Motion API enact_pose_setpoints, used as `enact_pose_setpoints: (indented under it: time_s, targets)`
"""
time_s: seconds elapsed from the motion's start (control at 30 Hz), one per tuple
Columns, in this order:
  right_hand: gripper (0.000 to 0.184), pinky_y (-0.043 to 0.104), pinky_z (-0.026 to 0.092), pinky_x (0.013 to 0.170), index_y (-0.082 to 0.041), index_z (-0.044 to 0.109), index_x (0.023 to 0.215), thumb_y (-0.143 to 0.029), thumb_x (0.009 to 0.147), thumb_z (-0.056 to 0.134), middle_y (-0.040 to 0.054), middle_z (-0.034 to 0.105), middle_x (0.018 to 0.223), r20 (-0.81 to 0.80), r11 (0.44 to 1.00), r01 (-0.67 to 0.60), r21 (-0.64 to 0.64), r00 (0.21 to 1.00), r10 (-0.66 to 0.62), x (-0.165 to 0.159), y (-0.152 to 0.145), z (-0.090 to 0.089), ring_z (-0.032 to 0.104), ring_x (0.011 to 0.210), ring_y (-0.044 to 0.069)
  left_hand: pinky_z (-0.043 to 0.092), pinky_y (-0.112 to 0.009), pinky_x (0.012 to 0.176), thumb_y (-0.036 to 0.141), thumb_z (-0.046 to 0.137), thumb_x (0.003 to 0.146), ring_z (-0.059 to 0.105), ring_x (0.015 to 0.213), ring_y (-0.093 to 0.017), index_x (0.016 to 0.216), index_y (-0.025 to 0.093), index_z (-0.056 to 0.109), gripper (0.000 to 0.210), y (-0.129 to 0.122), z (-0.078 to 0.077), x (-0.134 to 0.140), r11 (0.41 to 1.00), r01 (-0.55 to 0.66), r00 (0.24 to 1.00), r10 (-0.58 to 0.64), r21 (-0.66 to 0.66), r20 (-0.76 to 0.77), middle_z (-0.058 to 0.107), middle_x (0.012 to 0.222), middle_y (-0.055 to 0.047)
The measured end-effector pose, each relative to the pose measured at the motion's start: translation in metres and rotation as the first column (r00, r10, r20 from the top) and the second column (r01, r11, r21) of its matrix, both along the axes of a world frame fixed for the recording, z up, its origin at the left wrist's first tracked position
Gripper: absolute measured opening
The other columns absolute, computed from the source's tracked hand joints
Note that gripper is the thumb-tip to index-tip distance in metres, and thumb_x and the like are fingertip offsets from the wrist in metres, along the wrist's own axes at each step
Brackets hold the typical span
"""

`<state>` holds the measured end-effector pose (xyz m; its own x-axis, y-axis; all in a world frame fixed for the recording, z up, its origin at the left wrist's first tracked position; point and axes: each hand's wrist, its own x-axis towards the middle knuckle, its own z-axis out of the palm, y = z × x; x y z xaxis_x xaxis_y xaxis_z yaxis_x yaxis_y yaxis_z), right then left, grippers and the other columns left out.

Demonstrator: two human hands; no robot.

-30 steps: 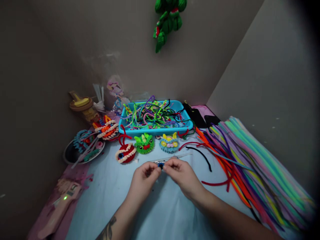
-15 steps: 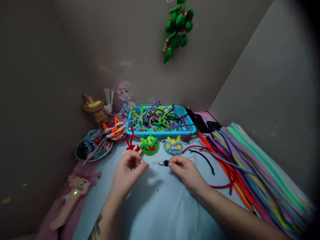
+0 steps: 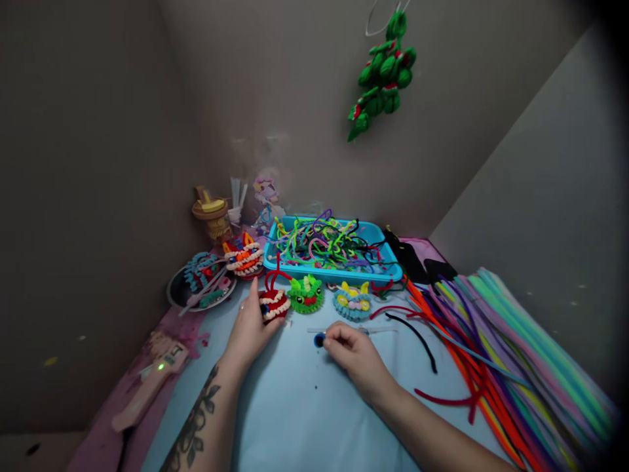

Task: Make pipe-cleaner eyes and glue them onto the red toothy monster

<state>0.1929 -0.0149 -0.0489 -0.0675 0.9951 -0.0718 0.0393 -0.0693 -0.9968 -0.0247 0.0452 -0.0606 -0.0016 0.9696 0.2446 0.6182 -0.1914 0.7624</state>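
Left hand [image 3: 248, 331] curved wide around left and near sides of round red fuzzy ornament with cream ruffled bands [image 3: 275, 307], thumb at near edge; can't tell if grip is closed. Ornament sits on pale blue cloth [image 3: 295, 419], just left of green fuzzy dragon-like head [image 3: 306, 294]. Roundish, no clear long axis; bands run crosswise, right ends tipped slightly up, red stem loop [image 3: 272, 280] points away from person toward bright blue plastic tray [image 3: 334, 273]. Right hand [image 3: 354, 357] pinches small round blue-and-black disc [image 3: 319, 339] at its right edge, flat side roughly to camera, over cloth, apart from ornament. Left fingers hide ornament's left side; disc's right edge and pinching fingertips hard to make out; thin clear stick [image 3: 315, 330] partly hidden behind right hand
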Motion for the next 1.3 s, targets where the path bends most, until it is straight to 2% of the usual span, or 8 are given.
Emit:
enact_pose_setpoints:
  time_s: [0.17, 0.27, 0.37, 0.47, 0.6, 0.97, 1.2, 1.3]
  targets:
    - [0.018, 0.024, 0.037, 0.057, -0.017, 0.058, 0.064, -0.032, 0.073, 0.063, -0.0006, 0.051, 0.067, -0.024, 1.0, 0.019, 0.013, 1.0, -0.019, 0.005, -0.003, 0.004, 0.046, 0.061, 0.013, 0.048, -0.04, 0.086, 0.031, 0.071, 0.067, 0.062, 0.098, -0.025, 0.14, 0.015, 0.022, 0.09, -0.005, 0.016, -0.004, 0.997, 0.01, 0.985, 0.004, -0.08, 0.174, 0.061, 0.109, -0.013]
    - [0.017, 0.025, 0.038, 0.059, -0.018, 0.058, 0.064, -0.031, 0.072, 0.063, -0.0005, 0.051, 0.068, -0.022, 0.999, 0.025, 0.033, 0.999, -0.024, 0.009, -0.001, 0.009, 0.047, 0.063, 0.013, 0.049, -0.038, 0.085, 0.031, 0.069, 0.069, 0.061, 0.102, -0.025, 0.14, 0.017, 0.016, 0.091, -0.013, 0.032, 0.0, 0.996, 0.04, 0.971, -0.021, -0.074, 0.239, 0.054, 0.119, -0.015]
    - [0.015, 0.026, 0.04, 0.063, -0.018, 0.058, 0.065, -0.03, 0.072, 0.063, 0.0002, 0.052, 0.071, -0.023, 0.997, 0.022, 0.078, 1.0, -0.021, 0.013, 0.002, 0.01, 0.049, 0.065, 0.014, 0.049, -0.036, 0.086, 0.027, 0.069, 0.068, 0.058, 0.106, -0.024, 0.14, 0.019, 0.013, 0.091, -0.023, 0.042, 0.01, 0.969, 0.228, 0.943, -0.195, -0.097, 0.268, 0.049, 0.124, -0.015]
    - [0.016, 0.029, 0.042, 0.072, -0.019, 0.06, 0.066, -0.033, 0.072, 0.065, 0.0029, 0.054, 0.08, -0.021, 0.99, 0.051, 0.135, 0.999, -0.049, 0.017, 0.004, 0.01, 0.054, 0.079, 0.018, 0.049, -0.035, 0.087, 0.021, 0.068, 0.069, 0.055, 0.11, -0.024, 0.141, 0.021, 0.01, 0.092, -0.031, 0.041, 0.022, 0.883, 0.434, 0.878, -0.37, -0.178, 0.305, 0.046, 0.127, -0.015]
    - [0.016, 0.031, 0.043, 0.08, -0.018, 0.064, 0.066, -0.033, 0.07, 0.068, 0.0054, 0.052, 0.092, 0.034, 0.99, 0.056, 0.13, 0.998, -0.061, 0.02, 0.005, 0.009, 0.054, 0.09, 0.019, 0.048, -0.035, 0.088, 0.013, 0.067, 0.067, 0.054, 0.111, -0.024, 0.14, 0.023, 0.011, 0.093, -0.035, 0.034, 0.031, 0.805, 0.545, 0.825, -0.467, -0.232, 0.319, 0.041, 0.131, -0.016]
    - [0.012, 0.03, 0.042, 0.078, -0.018, 0.068, 0.065, -0.027, 0.071, 0.066, 0.0052, 0.051, 0.095, 0.125, 0.992, -0.05, 0.113, 0.992, 0.036, 0.022, 0.005, 0.006, 0.054, 0.09, 0.019, 0.049, -0.034, 0.084, 0.014, 0.068, 0.066, 0.052, 0.111, -0.024, 0.137, 0.025, 0.017, 0.088, -0.034, 0.033, 0.035, 0.771, 0.58, 0.794, -0.462, -0.264, 0.395, 0.041, 0.13, -0.014]
    - [0.013, 0.03, 0.043, 0.079, -0.018, 0.066, 0.062, -0.027, 0.071, 0.065, 0.0045, 0.052, 0.089, 0.158, 0.993, -0.023, 0.116, 0.987, 0.004, 0.019, 0.006, 0.006, 0.055, 0.086, 0.018, 0.044, -0.039, 0.094, 0.016, 0.07, 0.067, 0.053, 0.113, -0.026, 0.135, 0.023, 0.02, 0.085, -0.033, 0.03, 0.036, 0.774, 0.584, 0.793, -0.48, -0.244, 0.375, 0.043, 0.13, -0.015]
    - [0.007, 0.031, 0.046, 0.078, -0.018, 0.067, 0.073, -0.025, 0.073, 0.064, 0.0047, 0.053, 0.088, 0.195, 0.984, -0.007, 0.176, 0.98, -0.028, 0.02, 0.004, 0.009, 0.057, 0.085, 0.018, 0.045, -0.038, 0.093, 0.016, 0.069, 0.069, 0.053, 0.114, -0.026, 0.135, 0.023, 0.016, 0.085, -0.032, 0.029, 0.036, 0.773, 0.574, 0.797, -0.451, -0.27, 0.403, 0.042, 0.131, -0.015]
